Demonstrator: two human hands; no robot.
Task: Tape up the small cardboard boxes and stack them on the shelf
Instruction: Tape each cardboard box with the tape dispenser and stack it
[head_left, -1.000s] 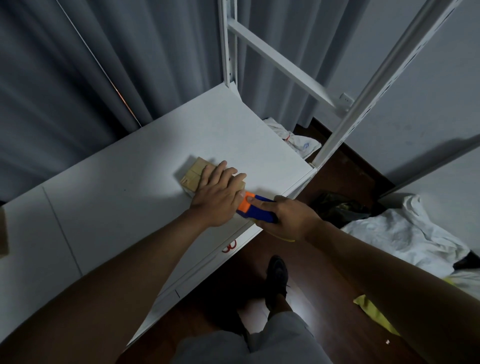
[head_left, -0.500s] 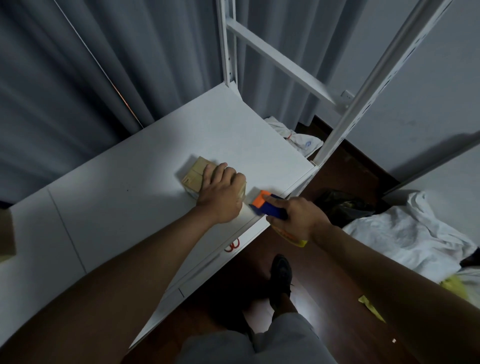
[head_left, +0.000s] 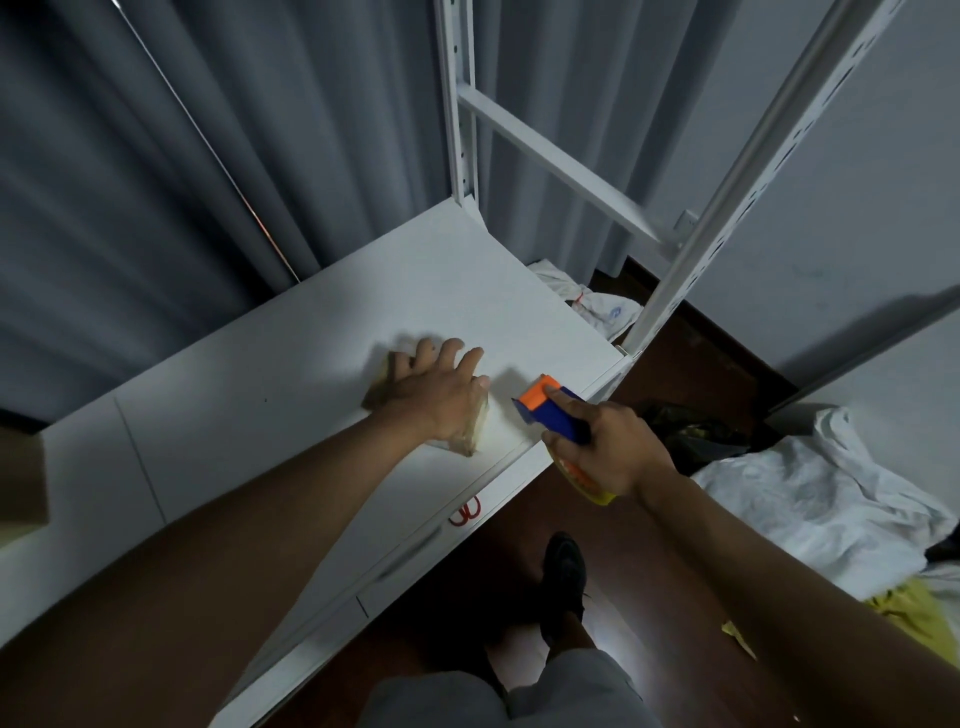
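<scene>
While the box waits on the shelf (head_left: 322, 332), near to far:
Right hand (head_left: 605, 447): grips one tape dispenser (head_left: 550, 413), at the shelf's front edge.
Left hand (head_left: 441, 397): nearer, fingers spread, pressing the one small box (head_left: 467, 439) flat.
Relation: box lies just left of the dispenser, apart.

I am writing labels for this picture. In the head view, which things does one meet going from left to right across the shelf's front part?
Box at the left edge → left hand pressing a small box → tape dispenser → right hand gripping it → white cloth on the floor.
</scene>
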